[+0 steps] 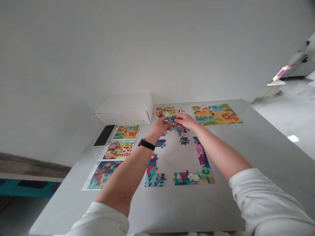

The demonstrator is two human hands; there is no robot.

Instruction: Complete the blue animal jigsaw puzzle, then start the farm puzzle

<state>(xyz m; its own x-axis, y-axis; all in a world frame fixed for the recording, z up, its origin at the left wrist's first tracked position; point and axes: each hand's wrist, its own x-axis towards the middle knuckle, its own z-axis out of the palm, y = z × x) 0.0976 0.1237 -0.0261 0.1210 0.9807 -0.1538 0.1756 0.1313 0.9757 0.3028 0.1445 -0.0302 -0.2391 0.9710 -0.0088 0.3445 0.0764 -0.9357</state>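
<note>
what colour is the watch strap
The strap is black, best seen in the head view.

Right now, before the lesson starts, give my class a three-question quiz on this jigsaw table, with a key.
1. What are the left hand and right hand holding above the loose jigsaw pieces?
2. True or false: the black watch is on the right wrist.
3. The partly built puzzle border is: A. closed on all sides, or B. open along its far side?

Key: 1. A blue jigsaw piece. 2. False, it is on the left wrist. 3. B.
</note>
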